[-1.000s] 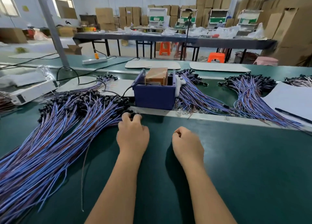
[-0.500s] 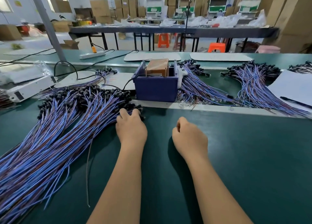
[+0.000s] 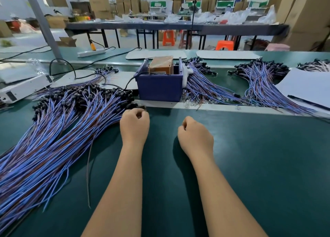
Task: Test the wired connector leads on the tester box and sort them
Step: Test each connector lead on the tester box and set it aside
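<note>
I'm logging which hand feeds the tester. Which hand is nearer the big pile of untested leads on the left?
Left. The left hand sits at the edge of the lead pile, by its black connector ends. The right hand rests on bare mat, farther right.

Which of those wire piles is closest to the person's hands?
The big pile on the left. Its black connector ends reach the left hand; the two piles right of the blue box lie beyond the white strip.

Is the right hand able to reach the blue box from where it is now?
Probably yes. The right hand rests curled on bare green mat, and nothing lies between it and the blue box just ahead and to its left, beyond a pale strip.
</note>
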